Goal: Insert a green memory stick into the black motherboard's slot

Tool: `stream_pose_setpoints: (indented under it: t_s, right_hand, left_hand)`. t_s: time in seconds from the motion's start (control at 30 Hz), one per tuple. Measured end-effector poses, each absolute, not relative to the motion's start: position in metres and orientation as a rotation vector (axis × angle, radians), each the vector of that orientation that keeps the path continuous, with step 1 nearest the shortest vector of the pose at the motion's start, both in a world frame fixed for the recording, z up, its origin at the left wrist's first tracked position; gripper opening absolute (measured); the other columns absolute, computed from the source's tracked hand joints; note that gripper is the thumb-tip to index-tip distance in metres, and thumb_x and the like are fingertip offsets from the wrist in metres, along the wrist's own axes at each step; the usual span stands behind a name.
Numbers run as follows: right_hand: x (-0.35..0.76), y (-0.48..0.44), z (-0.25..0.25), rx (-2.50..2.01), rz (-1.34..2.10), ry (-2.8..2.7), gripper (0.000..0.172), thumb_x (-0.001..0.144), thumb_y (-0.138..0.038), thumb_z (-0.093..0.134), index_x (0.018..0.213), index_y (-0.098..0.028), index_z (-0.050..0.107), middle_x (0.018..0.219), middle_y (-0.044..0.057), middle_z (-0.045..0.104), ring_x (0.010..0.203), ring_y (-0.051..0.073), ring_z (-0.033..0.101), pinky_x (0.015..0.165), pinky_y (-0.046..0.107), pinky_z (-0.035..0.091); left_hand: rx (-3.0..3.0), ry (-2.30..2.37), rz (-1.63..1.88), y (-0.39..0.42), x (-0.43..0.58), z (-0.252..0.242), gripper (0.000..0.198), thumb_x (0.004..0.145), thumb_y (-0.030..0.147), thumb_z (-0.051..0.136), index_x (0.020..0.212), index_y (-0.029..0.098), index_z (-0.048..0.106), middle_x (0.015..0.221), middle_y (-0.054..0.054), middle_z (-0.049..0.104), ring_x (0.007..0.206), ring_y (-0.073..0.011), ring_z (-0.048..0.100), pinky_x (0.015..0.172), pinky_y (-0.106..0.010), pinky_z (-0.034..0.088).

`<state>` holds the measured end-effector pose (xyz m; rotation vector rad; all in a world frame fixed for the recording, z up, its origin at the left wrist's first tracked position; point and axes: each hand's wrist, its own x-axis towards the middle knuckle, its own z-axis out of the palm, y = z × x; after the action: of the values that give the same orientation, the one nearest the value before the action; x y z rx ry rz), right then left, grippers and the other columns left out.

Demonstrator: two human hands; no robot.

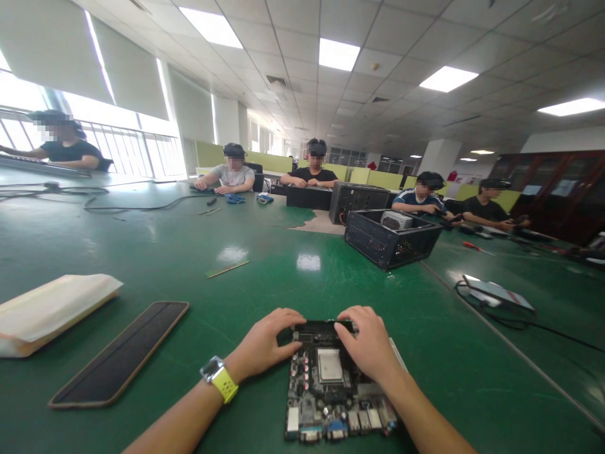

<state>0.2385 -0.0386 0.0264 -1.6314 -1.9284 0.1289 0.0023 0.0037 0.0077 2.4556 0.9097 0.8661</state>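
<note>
A motherboard (321,398) lies on the green table in front of me, its row of ports facing my body. A square silver processor (329,366) sits near its middle. Along the far edge runs a dark strip (321,327), perhaps the memory slots. My left hand (265,343), with a watch (219,378) on a yellow band at the wrist, grips the far left corner between thumb and fingers. My right hand (371,347) holds the far edge near the right end, thumb on the dark strip. Its fingertips are partly hidden.
A dark phone-like slab (120,356) and a pale paper-wrapped packet (57,309) lie left. An open computer case (392,239) stands ahead. A cabled device (501,293) and a red screwdriver (475,247) lie right. Several people sit around the table.
</note>
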Motion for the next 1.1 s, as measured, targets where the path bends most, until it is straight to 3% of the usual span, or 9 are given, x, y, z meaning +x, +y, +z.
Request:
stream_pose_setpoints:
  t_s: [0.1, 0.2, 0.47, 0.7, 0.87, 0.97, 1.03, 1.1]
  right_hand:
    - [0.207, -0.071, 0.038, -1.493, 0.165, -2.134, 0.027, 0.082, -0.049, 0.053, 0.079, -0.024, 0.064, 0.084, 0.002, 0.065, 0.086, 0.02, 0.054, 0.078, 0.034, 0.037]
    - [0.178, -0.093, 0.026, -1.407, 0.139, -2.358, 0.041, 0.071, -0.062, 0.059, 0.082, -0.023, 0.065, 0.088, 0.004, 0.067, 0.088, 0.025, 0.055, 0.082, 0.038, 0.038]
    - [0.162, -0.092, 0.014, -1.511, 0.149, -2.605, 0.039, 0.083, -0.051, 0.047, 0.077, -0.019, 0.068, 0.071, 0.007, 0.07, 0.065, 0.021, 0.064, 0.066, 0.032, 0.045]
    - [0.255, -0.029, 0.035, -2.393, -0.112, -1.907, 0.032, 0.09, -0.031, 0.036, 0.092, -0.019, 0.066, 0.085, 0.012, 0.07, 0.078, 0.025, 0.067, 0.065, 0.032, 0.045]
    - [0.292, -0.015, 0.033, -2.449, -0.084, -1.805, 0.031, 0.089, -0.027, 0.036, 0.092, -0.019, 0.066, 0.088, 0.013, 0.07, 0.082, 0.025, 0.066, 0.067, 0.033, 0.045]
    - [0.266, -0.036, 0.035, -2.206, 0.102, -2.0, 0.026, 0.084, -0.025, 0.044, 0.08, -0.018, 0.068, 0.083, 0.011, 0.07, 0.08, 0.023, 0.065, 0.066, 0.029, 0.043]
    - [0.243, -0.053, 0.037, -1.885, 0.44, -2.194, 0.023, 0.083, -0.028, 0.048, 0.079, -0.019, 0.069, 0.077, 0.006, 0.07, 0.072, 0.019, 0.064, 0.062, 0.026, 0.042]
    - [0.228, -0.063, 0.039, -1.541, 0.853, -2.267, 0.025, 0.085, -0.034, 0.047, 0.089, -0.021, 0.068, 0.071, 0.001, 0.07, 0.057, 0.013, 0.06, 0.056, 0.023, 0.04]
  left_hand:
    - [2.446, 0.9, 0.9, 0.004, 0.002, 0.007, 0.032, 0.08, 0.022, 0.064, 0.112, 0.023, 0.06, 0.115, -0.006, 0.062, 0.107, -0.0224, 0.055, 0.096, -0.038, 0.044]
    - [2.442, 0.895, 0.964, 0.005, 0.002, 0.008, 0.028, 0.082, 0.019, 0.061, 0.109, 0.022, 0.06, 0.116, -0.006, 0.06, 0.109, -0.0216, 0.054, 0.097, -0.037, 0.044]
    - [2.43, 0.939, 1.08, 0.008, -0.001, 0.007, 0.016, 0.086, 0.019, 0.055, 0.1, 0.021, 0.062, 0.108, -0.005, 0.062, 0.103, -0.0201, 0.056, 0.093, -0.035, 0.046]
    - [2.426, 0.963, 1.073, 0.009, -0.002, 0.006, 0.016, 0.087, 0.021, 0.054, 0.1, 0.022, 0.063, 0.107, -0.005, 0.063, 0.101, -0.0199, 0.058, 0.092, -0.036, 0.047]
    - [2.436, 0.955, 1.048, 0.01, -0.001, 0.004, 0.015, 0.087, 0.022, 0.054, 0.1, 0.022, 0.062, 0.106, -0.005, 0.063, 0.1, -0.0198, 0.058, 0.091, -0.036, 0.047]
    - [2.449, 0.951, 1.042, 0.011, 0.0, 0.004, 0.016, 0.088, 0.021, 0.053, 0.101, 0.022, 0.062, 0.106, -0.005, 0.063, 0.101, -0.0197, 0.058, 0.091, -0.035, 0.047]
    - [2.469, 0.945, 1.028, 0.01, 0.001, 0.005, 0.016, 0.087, 0.021, 0.053, 0.1, 0.023, 0.063, 0.109, -0.005, 0.062, 0.103, -0.0198, 0.057, 0.092, -0.035, 0.046]
    - [2.5, 0.934, 0.993, 0.008, 0.001, 0.007, 0.017, 0.086, 0.02, 0.055, 0.099, 0.023, 0.063, 0.115, -0.006, 0.059, 0.106, -0.0206, 0.055, 0.093, -0.035, 0.046]
